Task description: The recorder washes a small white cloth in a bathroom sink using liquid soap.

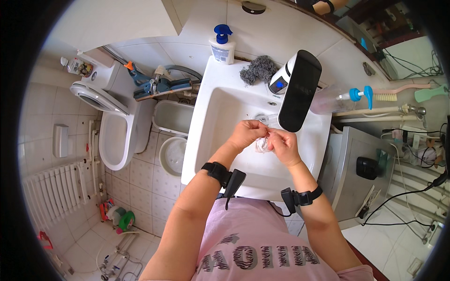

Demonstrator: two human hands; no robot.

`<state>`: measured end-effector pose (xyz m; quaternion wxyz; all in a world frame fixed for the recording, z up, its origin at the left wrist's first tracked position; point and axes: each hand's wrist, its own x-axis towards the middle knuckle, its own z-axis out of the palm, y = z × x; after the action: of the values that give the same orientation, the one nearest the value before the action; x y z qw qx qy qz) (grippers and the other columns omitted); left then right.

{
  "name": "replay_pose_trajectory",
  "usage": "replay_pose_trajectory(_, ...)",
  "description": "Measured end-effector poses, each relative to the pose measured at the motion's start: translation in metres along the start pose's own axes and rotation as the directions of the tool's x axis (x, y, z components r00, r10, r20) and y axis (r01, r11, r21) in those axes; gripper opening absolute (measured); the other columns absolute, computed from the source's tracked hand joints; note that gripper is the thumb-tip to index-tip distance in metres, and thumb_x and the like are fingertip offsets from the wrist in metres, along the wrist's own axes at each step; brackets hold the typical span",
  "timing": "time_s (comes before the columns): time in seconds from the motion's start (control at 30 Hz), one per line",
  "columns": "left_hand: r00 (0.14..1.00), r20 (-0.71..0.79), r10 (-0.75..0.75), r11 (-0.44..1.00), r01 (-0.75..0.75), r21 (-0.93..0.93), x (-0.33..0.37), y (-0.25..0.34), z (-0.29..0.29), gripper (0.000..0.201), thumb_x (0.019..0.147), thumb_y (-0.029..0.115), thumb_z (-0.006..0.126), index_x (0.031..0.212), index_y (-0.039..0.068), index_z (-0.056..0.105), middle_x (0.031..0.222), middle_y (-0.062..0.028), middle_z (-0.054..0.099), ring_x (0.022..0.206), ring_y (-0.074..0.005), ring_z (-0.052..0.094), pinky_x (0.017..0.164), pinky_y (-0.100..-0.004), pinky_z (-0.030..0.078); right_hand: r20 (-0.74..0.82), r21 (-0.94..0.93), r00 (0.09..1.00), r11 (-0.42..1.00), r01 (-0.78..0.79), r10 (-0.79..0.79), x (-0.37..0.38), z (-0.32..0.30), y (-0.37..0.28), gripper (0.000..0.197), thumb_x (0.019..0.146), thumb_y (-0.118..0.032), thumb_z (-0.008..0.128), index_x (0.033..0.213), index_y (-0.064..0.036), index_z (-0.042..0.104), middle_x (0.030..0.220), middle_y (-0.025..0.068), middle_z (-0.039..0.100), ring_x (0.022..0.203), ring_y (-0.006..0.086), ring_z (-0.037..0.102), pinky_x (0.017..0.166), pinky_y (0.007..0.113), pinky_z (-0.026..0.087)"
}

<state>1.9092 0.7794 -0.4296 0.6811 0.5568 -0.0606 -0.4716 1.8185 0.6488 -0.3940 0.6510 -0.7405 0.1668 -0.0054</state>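
Note:
My left hand and my right hand meet over the white sink, fingertips pinched close together. Between them hangs a small, crumpled, white and pinkish thing, which looks like wet cloth. Both hands appear closed on it, though the fingers partly hide it. Just beyond the hands stands a white tap with a long black top that reaches over the basin. Clear water seems to run down beside my fingers. Each forearm wears a black strap with a small device.
On the sink's back rim stand a white pump bottle and a grey scrubber. A clear pump bottle is at the right. Left of the sink are a grey tub, a white bucket and a toilet.

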Motion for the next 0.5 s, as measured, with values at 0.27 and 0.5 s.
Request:
replay_pose_trajectory(0.27, 0.986, -0.163, 0.017, 0.999, -0.024, -0.04, -0.002, -0.016, -0.001, 0.015, 0.082, 0.01, 0.055, 0.09, -0.001, 0.062, 0.082, -0.0056, 0.063, 0.077, -0.0115, 0.057, 0.073, -0.0245, 0.044, -0.192, 0.787, 0.937, 0.616, -0.03, 0.291, 0.052, -0.025, -0.054, 0.038, 0.088, -0.033, 0.042, 0.101, 0.0, 0.054, 0.099, 0.0087, 0.059, 0.098, 0.0171, 0.053, 0.086, 0.031, 0.039)
replay_pose_trajectory(0.5, 0.968, -0.25, 0.009, 1.0, -0.014, -0.021, 0.002, -0.017, 0.003, 0.019, 0.081, 0.01, 0.06, 0.097, -0.001, 0.061, 0.087, -0.005, 0.062, 0.08, -0.0111, 0.056, 0.074, -0.0246, 0.045, -0.219, 0.649, 0.903, 0.746, -0.148, 0.37, 0.055, -0.028, -0.022, 0.028, 0.084, -0.024, 0.052, 0.101, -0.0012, 0.056, 0.096, 0.0047, 0.06, 0.089, 0.0126, 0.055, 0.081, 0.026, 0.041)
